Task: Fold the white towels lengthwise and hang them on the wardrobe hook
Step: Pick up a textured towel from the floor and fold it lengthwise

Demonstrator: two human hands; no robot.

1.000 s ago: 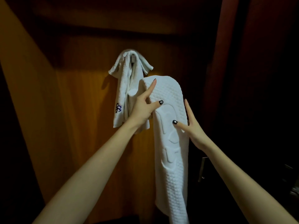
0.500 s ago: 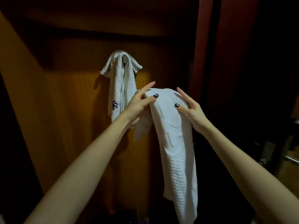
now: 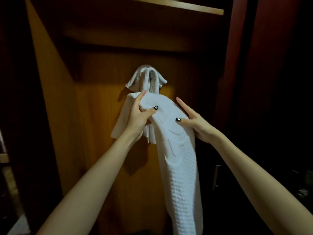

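Back panel (image 3: 105, 133): warm orange-brown wood grain, lit at centre of the frame, darker toward the top.
Shelf (image 3: 186, 7): wooden board across the upper edge, its pale front edge catching light at upper right.
Side panel (image 3: 237, 65): reddish-brown upright at right, in shadow.
Right side: near black; a small metal fitting (image 3: 216, 177) shows faintly.
Light: dim, warm, pooled on the back panel.

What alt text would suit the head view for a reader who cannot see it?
Both hands, the left hand and the right hand, hold a folded white towel up inside a dim wooden wardrobe, its long end hanging down. Behind it, another white towel already hangs from the hook under a shelf.
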